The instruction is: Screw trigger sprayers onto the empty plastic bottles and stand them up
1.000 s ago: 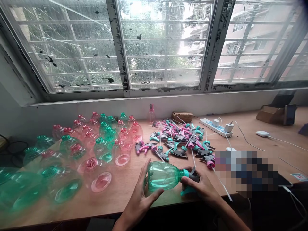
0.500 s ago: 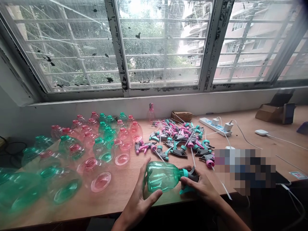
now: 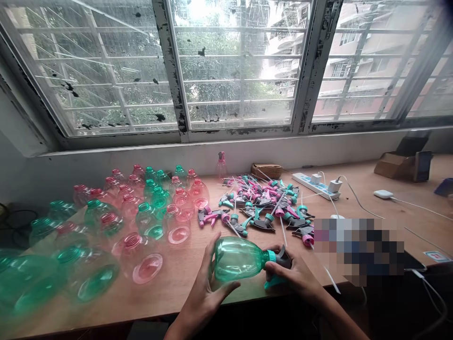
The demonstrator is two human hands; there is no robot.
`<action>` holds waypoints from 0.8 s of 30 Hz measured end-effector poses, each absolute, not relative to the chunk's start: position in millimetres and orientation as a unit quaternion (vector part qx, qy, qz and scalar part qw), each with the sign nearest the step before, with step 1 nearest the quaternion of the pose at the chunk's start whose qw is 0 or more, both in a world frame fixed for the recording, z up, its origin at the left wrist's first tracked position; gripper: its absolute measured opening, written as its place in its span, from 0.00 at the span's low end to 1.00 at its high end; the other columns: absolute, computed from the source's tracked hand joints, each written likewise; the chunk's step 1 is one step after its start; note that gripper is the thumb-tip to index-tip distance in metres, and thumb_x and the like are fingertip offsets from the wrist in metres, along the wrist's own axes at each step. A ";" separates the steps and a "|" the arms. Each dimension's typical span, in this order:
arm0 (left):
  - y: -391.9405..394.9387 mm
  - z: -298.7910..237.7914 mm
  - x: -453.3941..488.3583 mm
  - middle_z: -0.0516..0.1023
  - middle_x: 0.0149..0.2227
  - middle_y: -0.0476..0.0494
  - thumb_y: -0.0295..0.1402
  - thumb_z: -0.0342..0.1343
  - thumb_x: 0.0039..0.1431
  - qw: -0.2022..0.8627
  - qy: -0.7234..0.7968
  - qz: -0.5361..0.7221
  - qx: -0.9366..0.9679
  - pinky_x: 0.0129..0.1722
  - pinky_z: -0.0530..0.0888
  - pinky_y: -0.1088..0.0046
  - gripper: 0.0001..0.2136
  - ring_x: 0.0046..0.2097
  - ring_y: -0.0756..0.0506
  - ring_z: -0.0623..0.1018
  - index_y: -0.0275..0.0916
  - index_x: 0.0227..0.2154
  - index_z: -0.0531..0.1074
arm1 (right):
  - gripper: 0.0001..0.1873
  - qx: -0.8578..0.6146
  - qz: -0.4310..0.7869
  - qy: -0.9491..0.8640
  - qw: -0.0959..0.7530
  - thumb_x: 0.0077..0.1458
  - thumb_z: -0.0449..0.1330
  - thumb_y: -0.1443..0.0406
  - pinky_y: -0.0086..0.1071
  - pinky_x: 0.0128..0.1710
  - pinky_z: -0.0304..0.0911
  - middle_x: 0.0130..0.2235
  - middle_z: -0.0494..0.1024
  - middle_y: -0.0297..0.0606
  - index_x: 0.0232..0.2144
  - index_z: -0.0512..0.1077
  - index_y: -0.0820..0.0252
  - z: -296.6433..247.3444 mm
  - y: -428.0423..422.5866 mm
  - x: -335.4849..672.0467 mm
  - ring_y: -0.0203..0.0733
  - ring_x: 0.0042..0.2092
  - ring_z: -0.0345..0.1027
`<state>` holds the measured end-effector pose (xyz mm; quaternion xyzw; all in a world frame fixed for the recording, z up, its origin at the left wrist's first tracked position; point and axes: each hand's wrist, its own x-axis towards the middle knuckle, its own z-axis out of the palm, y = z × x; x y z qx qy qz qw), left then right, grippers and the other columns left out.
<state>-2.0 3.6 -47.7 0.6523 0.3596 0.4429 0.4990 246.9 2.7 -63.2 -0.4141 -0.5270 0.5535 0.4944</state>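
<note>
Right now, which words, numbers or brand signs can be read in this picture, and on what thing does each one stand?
No text here can be read with certainty.
Sticker on the wooden table: a red mark, too small to read.
Green bottle in the left hand, trigger sprayer in the right hand: no label shows.
Power strip: no print readable.
</note>
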 end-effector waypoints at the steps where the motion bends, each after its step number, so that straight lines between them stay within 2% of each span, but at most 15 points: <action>1: 4.0 -49.9 -1.9 0.52 0.70 0.44 0.38 0.63 0.60 0.489 0.364 0.450 0.652 0.67 0.57 0.56 0.44 0.68 0.35 0.58 0.56 0.69 0.39 | 0.22 -0.412 0.555 -0.524 0.497 0.49 0.70 0.52 0.35 0.29 0.72 0.25 0.81 0.35 0.40 0.72 0.60 -63.4 2.6 246.8 0.45 0.28 0.76; 4: 3.8 -55.9 -2.8 0.50 0.71 0.46 0.38 0.60 0.62 0.449 0.382 0.462 0.663 0.69 0.50 0.53 0.38 0.69 0.35 0.56 0.58 0.68 0.43 | 0.21 -0.409 0.552 -0.527 0.500 0.50 0.70 0.52 0.34 0.28 0.72 0.24 0.81 0.35 0.38 0.71 0.60 -63.9 2.1 246.8 0.44 0.27 0.75; 6: 2.6 -56.2 -3.8 0.50 0.71 0.48 0.39 0.61 0.61 0.443 0.379 0.451 0.676 0.69 0.48 0.52 0.40 0.70 0.34 0.53 0.59 0.68 0.43 | 0.20 -0.409 0.548 -0.532 0.499 0.51 0.69 0.53 0.34 0.29 0.72 0.24 0.81 0.36 0.38 0.71 0.60 -64.0 1.8 247.0 0.44 0.27 0.75; 9: 0.6 -51.0 -4.4 0.47 0.72 0.47 0.41 0.63 0.59 0.463 0.363 0.448 0.673 0.69 0.49 0.52 0.44 0.71 0.34 0.49 0.57 0.69 0.39 | 0.20 -0.408 0.549 -0.538 0.493 0.52 0.69 0.54 0.33 0.30 0.72 0.25 0.81 0.35 0.40 0.71 0.60 -64.1 1.6 247.5 0.43 0.28 0.75; 11: 0.3 -47.5 -4.1 0.46 0.72 0.44 0.41 0.62 0.60 0.480 0.358 0.448 0.664 0.68 0.53 0.52 0.44 0.70 0.34 0.52 0.55 0.69 0.37 | 0.20 -0.406 0.550 -0.540 0.491 0.52 0.69 0.55 0.33 0.30 0.72 0.25 0.81 0.35 0.41 0.71 0.60 -64.3 2.2 247.9 0.43 0.29 0.75; 14: 2.4 -49.0 -4.7 0.46 0.72 0.44 0.39 0.61 0.62 0.476 0.365 0.439 0.669 0.68 0.55 0.52 0.41 0.70 0.34 0.53 0.54 0.69 0.39 | 0.20 -0.400 0.556 -0.529 0.501 0.52 0.69 0.55 0.32 0.30 0.71 0.25 0.81 0.35 0.40 0.71 0.61 -65.2 3.8 248.6 0.43 0.28 0.75; 17: 5.3 -57.5 -6.7 0.43 0.73 0.47 0.37 0.59 0.63 0.451 0.371 0.443 0.680 0.68 0.53 0.53 0.38 0.71 0.34 0.48 0.56 0.69 0.43 | 0.20 -0.393 0.564 -0.518 0.508 0.52 0.69 0.54 0.33 0.30 0.72 0.25 0.81 0.36 0.40 0.72 0.62 -66.5 5.1 249.3 0.43 0.27 0.75; 20: 5.8 -62.9 -8.0 0.45 0.72 0.48 0.37 0.57 0.65 0.448 0.371 0.449 0.678 0.69 0.51 0.53 0.35 0.71 0.36 0.49 0.57 0.68 0.44 | 0.19 -0.392 0.563 -0.524 0.505 0.52 0.69 0.54 0.33 0.30 0.71 0.25 0.81 0.36 0.38 0.72 0.62 -66.9 5.1 249.6 0.43 0.27 0.75; 24: 2.5 -56.1 -7.2 0.50 0.71 0.45 0.38 0.62 0.60 0.454 0.370 0.448 0.676 0.69 0.49 0.55 0.41 0.71 0.36 0.49 0.53 0.69 0.43 | 0.18 -0.395 0.556 -0.533 0.502 0.52 0.69 0.54 0.32 0.30 0.70 0.25 0.81 0.36 0.37 0.72 0.61 -65.3 3.3 249.3 0.42 0.28 0.75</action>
